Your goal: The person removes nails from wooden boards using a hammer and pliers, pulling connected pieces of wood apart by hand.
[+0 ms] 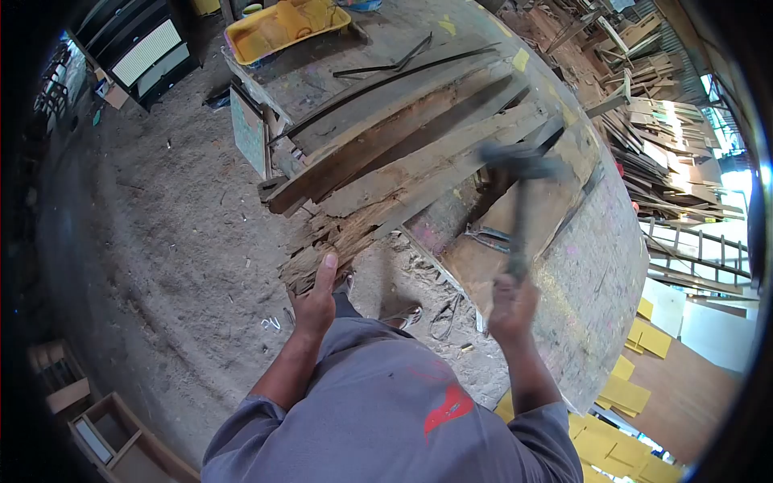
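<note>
My right hand [513, 307] is wrapped round the handle of a hammer [520, 221], which is raised over the table and smeared by motion at its head. With the thumb on top, my left hand [316, 304] grips the broken, splintered end of a wooden plank [386, 197]. That plank runs away from me across the worktable, its near end jutting past the edge. Another long brown board [378, 133] lies beside it on the left. Below the hammer, a two-armed metal tool [491, 238] rests on a flat brown wooden panel [475, 262].
The paint-spotted worktable [584, 282] carries thin dark strips [386, 71] and a yellow tray [286, 32] at its far left. Stacked scrap wood [660, 153] and a ladder [700, 249] stand to the right. Yellow pieces [620, 394] lie at lower right, and a wooden frame [129, 443] at lower left.
</note>
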